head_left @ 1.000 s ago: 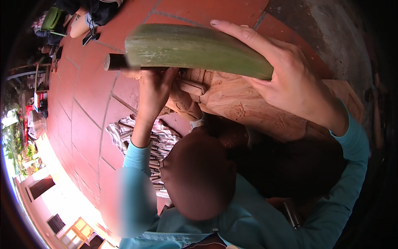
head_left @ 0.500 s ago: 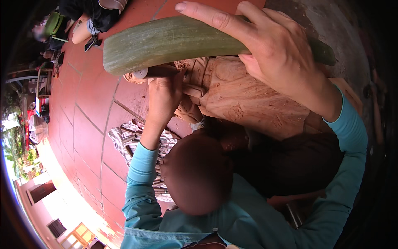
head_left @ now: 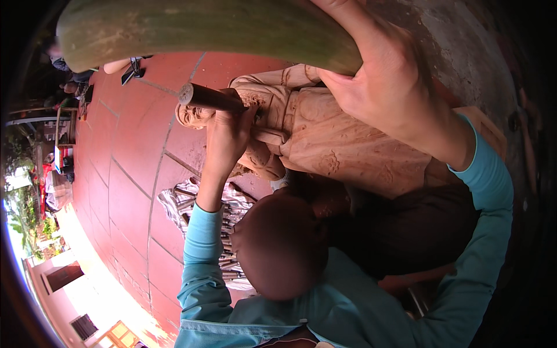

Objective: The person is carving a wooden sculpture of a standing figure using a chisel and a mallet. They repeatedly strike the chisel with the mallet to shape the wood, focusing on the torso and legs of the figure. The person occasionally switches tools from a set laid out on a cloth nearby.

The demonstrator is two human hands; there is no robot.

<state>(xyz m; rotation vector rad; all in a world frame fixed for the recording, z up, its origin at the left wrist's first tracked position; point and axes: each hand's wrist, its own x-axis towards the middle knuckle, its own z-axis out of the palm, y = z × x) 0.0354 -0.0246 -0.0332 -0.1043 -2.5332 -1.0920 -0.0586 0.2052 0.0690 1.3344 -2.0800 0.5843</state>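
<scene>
A carved wooden statue (head_left: 342, 139) of a robed figure lies across in front of me, its face toward the left. Wrapped round a chisel (head_left: 204, 97) with a dark round handle is my left hand (head_left: 226, 139), over the statue's chest. The blade end is hidden by the hand and the carving. My right hand (head_left: 386, 78) grips a long, thick, greenish mallet (head_left: 203, 29), held up close to the camera above the statue. Part of the mallet and the right fingers are cut off by the upper edge.
On the red tiled floor (head_left: 127, 139) at my left, a striped cloth (head_left: 180, 203) carries several chisels (head_left: 231, 267). My knee (head_left: 281, 246) rises below the statue. Other people sit at the far left, near a dark phone-like object (head_left: 129, 74). Grey concrete (head_left: 458, 46) lies at the right.
The mallet has risen up and to the left, away from the chisel's handle, uncovering the statue's head. My left hand stays on the chisel in nearly the same spot.
</scene>
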